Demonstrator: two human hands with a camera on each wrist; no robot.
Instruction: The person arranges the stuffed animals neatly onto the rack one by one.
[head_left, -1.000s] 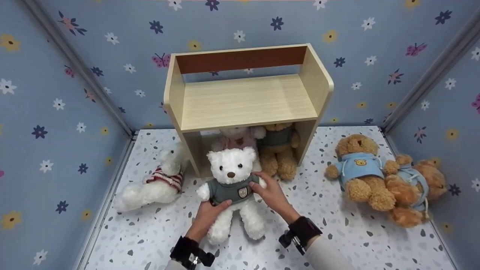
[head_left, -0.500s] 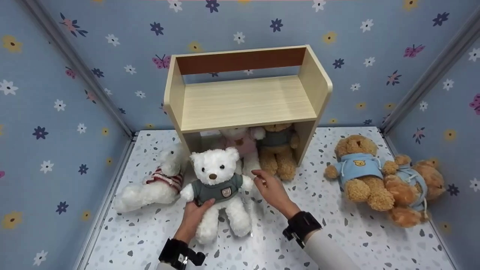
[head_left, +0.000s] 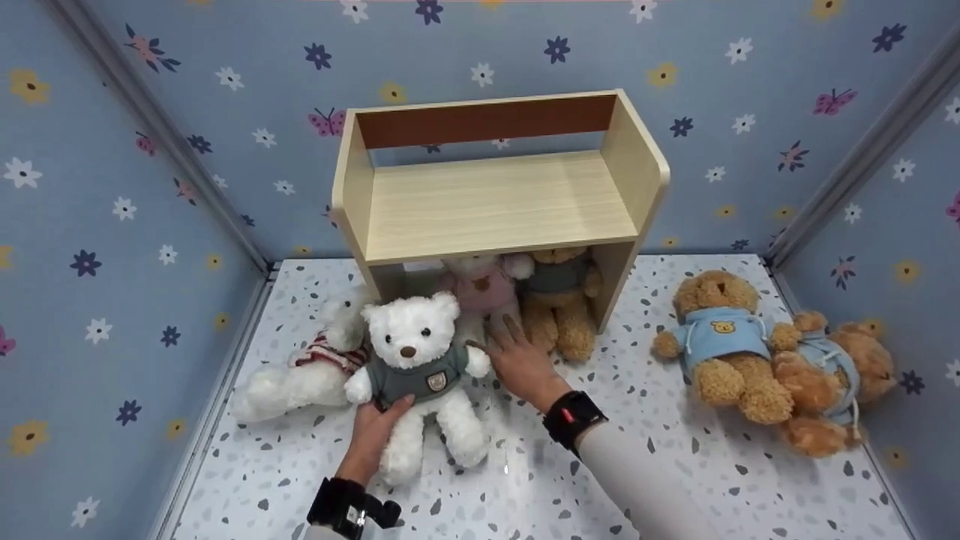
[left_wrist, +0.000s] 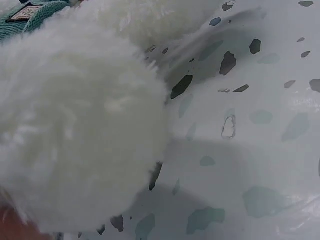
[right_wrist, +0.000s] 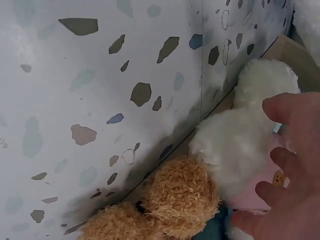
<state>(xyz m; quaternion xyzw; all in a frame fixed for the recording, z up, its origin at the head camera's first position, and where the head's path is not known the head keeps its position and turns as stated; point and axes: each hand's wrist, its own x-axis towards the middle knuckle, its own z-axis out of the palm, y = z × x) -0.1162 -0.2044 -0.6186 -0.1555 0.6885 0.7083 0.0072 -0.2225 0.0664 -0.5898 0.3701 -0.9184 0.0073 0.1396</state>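
Note:
A white teddy bear [head_left: 414,334] in a dark green sweater is tilted upright before the shelf, facing me. My left hand [head_left: 373,433] grips its lower side, thumb across the sweater's front; the other fingers are hidden behind it. White fur [left_wrist: 85,120] fills much of the left wrist view. My right hand [head_left: 523,364] reaches toward the shelf's lower opening with its fingers spread. In the right wrist view it is in front of a white bear in a pink shirt [right_wrist: 257,192]; whether it touches that bear I cannot tell. A brown bear [head_left: 559,307] in a dark sweater stands beside the pink one.
The wooden shelf [head_left: 499,199] stands near the flowered back wall. A white toy [head_left: 300,379] in a red-striped top lies at left. On the right lie two brown bears, one in a blue hoodie [head_left: 724,334], the other in light blue [head_left: 832,375]. The speckled floor [head_left: 525,480] lies below.
My right hand has let go of the green-sweatered bear and extended toward the pink-shirted one, fingers spreading. My left hand has carried the green-sweatered bear leftward.

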